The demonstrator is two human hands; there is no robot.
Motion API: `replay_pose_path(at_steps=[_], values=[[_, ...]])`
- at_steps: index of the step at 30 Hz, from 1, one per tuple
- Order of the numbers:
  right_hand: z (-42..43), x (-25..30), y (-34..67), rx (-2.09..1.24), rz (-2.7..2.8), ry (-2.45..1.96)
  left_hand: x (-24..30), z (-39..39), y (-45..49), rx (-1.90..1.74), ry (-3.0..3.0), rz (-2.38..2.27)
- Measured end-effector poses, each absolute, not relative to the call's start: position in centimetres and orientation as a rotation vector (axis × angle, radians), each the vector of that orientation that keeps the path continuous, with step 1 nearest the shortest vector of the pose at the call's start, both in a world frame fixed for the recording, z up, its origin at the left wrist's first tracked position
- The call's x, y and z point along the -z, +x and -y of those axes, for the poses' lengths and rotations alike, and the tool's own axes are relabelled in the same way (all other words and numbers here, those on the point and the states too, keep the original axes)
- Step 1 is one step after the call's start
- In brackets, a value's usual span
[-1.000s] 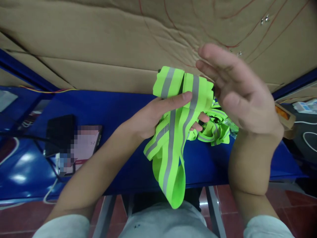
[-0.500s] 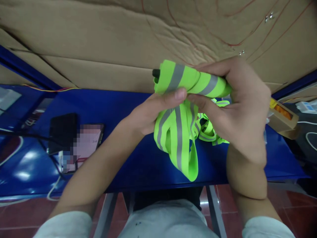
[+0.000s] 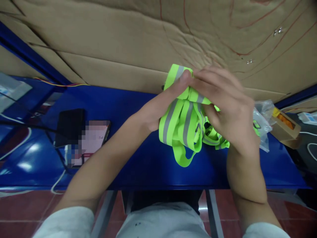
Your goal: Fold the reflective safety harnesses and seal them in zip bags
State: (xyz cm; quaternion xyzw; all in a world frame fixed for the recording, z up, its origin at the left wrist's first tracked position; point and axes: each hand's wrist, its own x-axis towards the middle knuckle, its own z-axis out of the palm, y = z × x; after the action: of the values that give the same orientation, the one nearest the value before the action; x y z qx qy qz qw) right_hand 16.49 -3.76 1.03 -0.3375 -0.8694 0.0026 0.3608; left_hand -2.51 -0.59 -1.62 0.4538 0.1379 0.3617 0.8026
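Note:
A neon-yellow reflective strap with grey stripes hangs in folded loops above the blue table. My left hand is closed around the bundle from the left, thumb laid over its top. From the right, my right hand grips the upper folds, its fingers bent over the strap and close to my left thumb. A small dark part pokes out at the bundle's left end. Behind and below, more neon strap lies on the table, partly covered by my right hand.
On the left of the blue table are a black flat object, a phone and several cables. To the right lie a clear plastic bag and an open cardboard box. Cardboard sheeting rises behind the table.
My right hand has moved left and its fingers now fold over the strap by my left thumb. The hanging loops are drawn up shorter. The plastic bag has come into fuller view.

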Motion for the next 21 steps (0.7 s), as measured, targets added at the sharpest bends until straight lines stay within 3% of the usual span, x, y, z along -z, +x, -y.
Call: replay_pose_path(at_steps=[5,8,11,21], values=[[3.0,-1.3,17.5,-0.493,2.094,-0.69,2.0,0.2,-3.0,-0.82,1.007,-0.236],[2.1,-0.7,18.3,-0.574,1.856,-0.74,2.4,0.4,-3.3,-0.757,1.02,-0.277],[1.7,-0.3,18.5,-0.623,1.988,-0.89,2.8,0.8,-3.1,-0.742,1.02,-0.356],[2.5,-0.4,17.2,-0.123,1.948,-0.959,4.7,0.3,-1.1,-0.78,0.879,-0.267]])
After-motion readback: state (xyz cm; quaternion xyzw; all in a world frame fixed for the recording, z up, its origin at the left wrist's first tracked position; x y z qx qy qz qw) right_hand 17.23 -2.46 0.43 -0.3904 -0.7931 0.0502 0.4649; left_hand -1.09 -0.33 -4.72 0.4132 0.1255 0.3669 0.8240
